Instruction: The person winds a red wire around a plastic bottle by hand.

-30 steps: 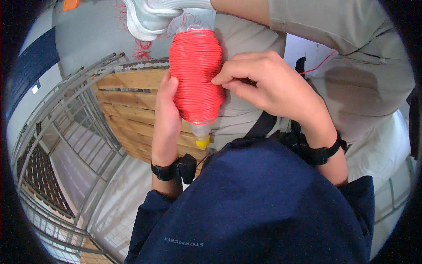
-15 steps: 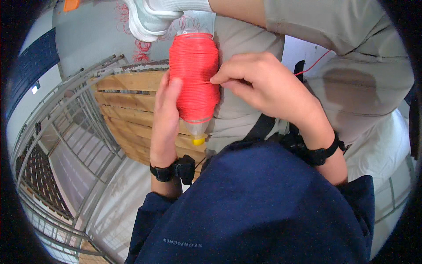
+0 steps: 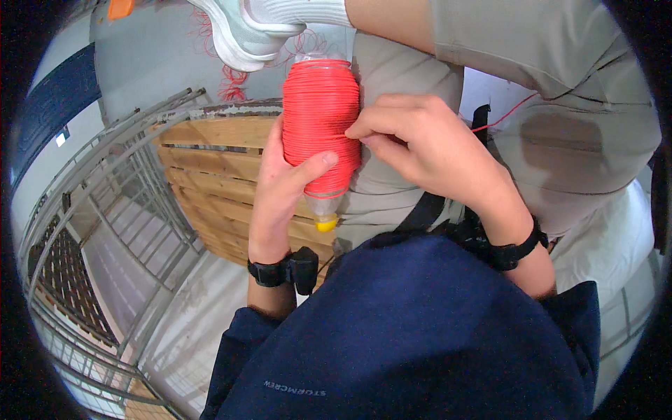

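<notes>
A clear plastic bottle (image 3: 323,206) with a yellow cap lies with its neck toward me. Red cord (image 3: 320,105) is wound round most of its body in tight rows. My left hand (image 3: 288,168) wraps the bottle's left side, its thumb across the lower windings. At the right side of the windings, my right hand (image 3: 413,136) pinches the red cord between thumb and fingertips. A loose length of the cord (image 3: 505,116) shows again past that hand, over my leg. Black bands circle both wrists.
Loose red strands (image 3: 233,82) lie tangled on the grey floor beyond my white shoe (image 3: 245,35). To the left are a wooden slatted crate (image 3: 217,161) and a metal rail frame (image 3: 112,203). Something orange (image 3: 120,8) lies at the far left.
The bottle has shifted slightly right and toward me. My left thumb has moved over the front of the windings. My right hand still pinches the cord, slightly farther right.
</notes>
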The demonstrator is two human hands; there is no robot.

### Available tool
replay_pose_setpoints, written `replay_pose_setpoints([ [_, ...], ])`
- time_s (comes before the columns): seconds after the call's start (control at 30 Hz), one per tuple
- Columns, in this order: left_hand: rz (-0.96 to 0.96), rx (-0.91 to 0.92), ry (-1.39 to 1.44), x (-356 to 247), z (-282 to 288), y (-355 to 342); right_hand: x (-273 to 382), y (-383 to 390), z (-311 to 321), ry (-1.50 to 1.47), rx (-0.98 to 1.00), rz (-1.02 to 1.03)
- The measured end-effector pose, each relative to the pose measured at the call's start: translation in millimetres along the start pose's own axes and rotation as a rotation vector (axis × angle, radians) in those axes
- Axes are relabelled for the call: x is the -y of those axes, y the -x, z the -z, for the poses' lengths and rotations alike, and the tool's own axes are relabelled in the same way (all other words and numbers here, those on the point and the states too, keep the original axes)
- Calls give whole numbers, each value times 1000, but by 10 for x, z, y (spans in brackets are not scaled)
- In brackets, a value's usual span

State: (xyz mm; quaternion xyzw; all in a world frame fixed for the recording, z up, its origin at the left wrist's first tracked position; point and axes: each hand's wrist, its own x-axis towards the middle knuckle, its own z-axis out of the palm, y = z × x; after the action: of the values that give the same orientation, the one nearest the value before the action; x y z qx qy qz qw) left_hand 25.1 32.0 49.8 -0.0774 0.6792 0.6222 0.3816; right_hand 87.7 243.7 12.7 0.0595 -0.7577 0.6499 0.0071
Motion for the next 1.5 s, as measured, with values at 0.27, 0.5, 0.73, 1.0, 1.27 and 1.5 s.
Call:
replay_pose_setpoints([
  [0.27,29,-46,-32,-26,-29,0,15,-11,2,-13,-10,-24],
  [0.5,32,-95,83,-105,-83,228,79,-18,73,-133,12,69],
  [0.73,-3,-126,5,2,-194,193,78,25,160,-201,51,7],
  [1.0,-133,22,-163,-78,-77,121,112,9,105,-122,48,33],
  [1.27,-26,-98,-131,-112,-190,86,28,52,55,-34,-52,66],
  [1.5,-52,-82,-50,14,-88,47,18,51,47,-33,0,20],
])
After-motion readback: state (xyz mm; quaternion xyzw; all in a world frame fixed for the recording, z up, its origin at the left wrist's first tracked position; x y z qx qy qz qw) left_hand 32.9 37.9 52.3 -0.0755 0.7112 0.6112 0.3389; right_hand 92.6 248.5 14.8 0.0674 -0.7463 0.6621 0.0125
